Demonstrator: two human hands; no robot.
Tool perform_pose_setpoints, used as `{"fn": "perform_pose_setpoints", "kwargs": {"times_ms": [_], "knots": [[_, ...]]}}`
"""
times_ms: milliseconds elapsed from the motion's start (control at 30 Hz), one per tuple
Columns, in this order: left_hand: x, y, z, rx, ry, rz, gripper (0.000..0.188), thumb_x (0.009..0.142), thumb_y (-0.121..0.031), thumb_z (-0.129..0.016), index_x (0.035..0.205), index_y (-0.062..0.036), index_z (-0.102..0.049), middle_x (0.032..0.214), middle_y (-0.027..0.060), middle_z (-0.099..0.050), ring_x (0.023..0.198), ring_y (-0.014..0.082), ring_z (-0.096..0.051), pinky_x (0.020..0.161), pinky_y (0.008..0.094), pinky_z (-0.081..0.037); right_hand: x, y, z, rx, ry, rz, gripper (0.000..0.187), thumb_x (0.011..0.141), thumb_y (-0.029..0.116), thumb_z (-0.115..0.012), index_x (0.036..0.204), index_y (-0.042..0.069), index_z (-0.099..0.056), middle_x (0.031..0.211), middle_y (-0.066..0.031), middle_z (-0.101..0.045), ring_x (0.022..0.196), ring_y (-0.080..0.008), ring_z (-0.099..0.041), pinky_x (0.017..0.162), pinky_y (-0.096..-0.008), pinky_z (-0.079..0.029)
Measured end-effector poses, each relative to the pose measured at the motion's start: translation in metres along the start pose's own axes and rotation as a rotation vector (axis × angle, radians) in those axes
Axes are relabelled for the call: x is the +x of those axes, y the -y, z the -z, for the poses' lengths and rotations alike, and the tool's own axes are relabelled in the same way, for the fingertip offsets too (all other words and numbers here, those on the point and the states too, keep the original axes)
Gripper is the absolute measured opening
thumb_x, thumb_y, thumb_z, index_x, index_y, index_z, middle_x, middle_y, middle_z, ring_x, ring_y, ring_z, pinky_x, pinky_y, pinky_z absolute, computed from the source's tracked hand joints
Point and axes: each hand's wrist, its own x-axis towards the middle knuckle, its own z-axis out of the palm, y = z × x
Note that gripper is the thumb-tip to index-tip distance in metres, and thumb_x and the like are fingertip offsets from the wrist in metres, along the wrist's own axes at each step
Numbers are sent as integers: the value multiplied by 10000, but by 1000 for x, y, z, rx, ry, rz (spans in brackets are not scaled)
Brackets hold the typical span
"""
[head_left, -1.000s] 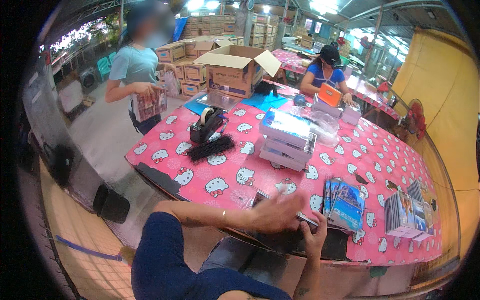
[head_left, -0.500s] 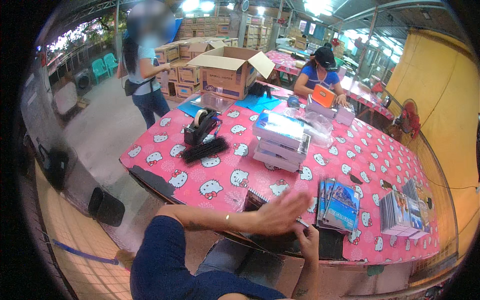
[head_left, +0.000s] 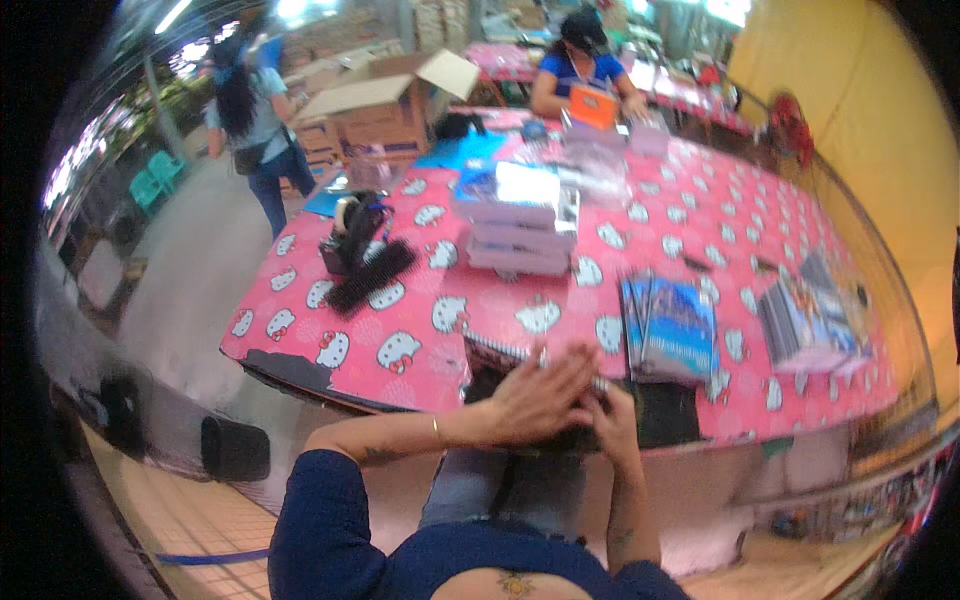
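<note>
Near the front edge of the table lies what looks like a dark-covered spiral notebook (head_left: 487,378), its coiled edge showing at the upper left. My left hand (head_left: 545,398) rests flat across it with the fingers stretched out. Close against those fingertips, my right hand (head_left: 612,412) has its fingers closed at the right edge of the notebook. My hands hide most of the cover, and motion blurs the picture. Just beyond my right hand lies a small fanned group of blue-covered notebooks (head_left: 672,330).
A stack of notebooks (head_left: 520,225) stands mid-table. More notebooks (head_left: 812,325) stand at the right. A black tape dispenser (head_left: 350,235) and a dark brush-like bundle (head_left: 372,277) lie left. Behind are an open carton (head_left: 375,115) and a seated co-worker (head_left: 580,75); another person (head_left: 255,130) stands left.
The view has shifted, and the table appears higher in it. My left hand, raised and blurred before, now lies lower over the notebook, nearer my right hand. The standing person has turned away.
</note>
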Motion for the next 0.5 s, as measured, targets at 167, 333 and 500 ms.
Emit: {"fn": "perform_pose_setpoints", "kwargs": {"times_ms": [167,333,500], "knots": [[-13,1,14,-218,-116,-5,765,948,-538,-528,1459,19,-414,1515,201,-423,1444,340,-356,1176,601,69,-2,31,4,-55,-112,179,284,833,25,-721,1112,-11,-684,976,-102,-720,909,-160,-669,840,-316,-524],[16,18,22,-347,-94,23,308,901,-284,-680,1147,-104,-635,1088,45,-692,1143,216,-627,1186,625,-46,-1,43,25,-31,-58,131,242,855,53,-721,1093,6,-715,996,-97,-725,909,-147,-677,838,-289,-521],[22,19,23,-351,-94,8,147,919,-221,-658,1025,-118,-670,960,12,-713,1043,190,-667,1187,628,-81,10,47,41,-48,71,36,200,898,106,-698,1063,-2,-730,905,-87,-731,857,-128,-671,796,-289,-533]]}}
